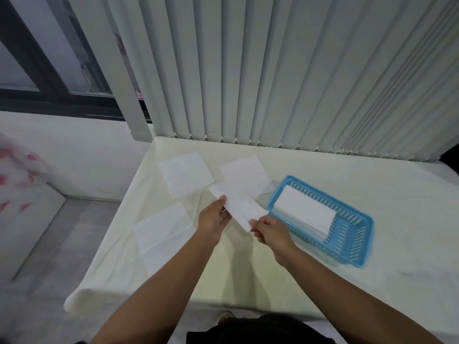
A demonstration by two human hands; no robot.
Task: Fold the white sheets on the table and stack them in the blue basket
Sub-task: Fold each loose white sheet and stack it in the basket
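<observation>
Both hands hold a folded white sheet point(239, 206) above the table, just left of the blue basket point(352, 247). My left hand point(214, 219) grips its left long edge and my right hand point(272, 230) pinches its near corner. Inside the basket lies a stack of folded white sheets point(304, 211). Three unfolded white sheets lie flat on the table: one at the far left point(186, 175), one at the far middle point(244, 176), one near the left edge point(162, 228).
The table point(273, 281) has a cream cloth whose left edge hangs over a grey floor. Vertical blinds point(298, 70) hang behind the table's far edge. A window frame point(37, 58) is at the upper left.
</observation>
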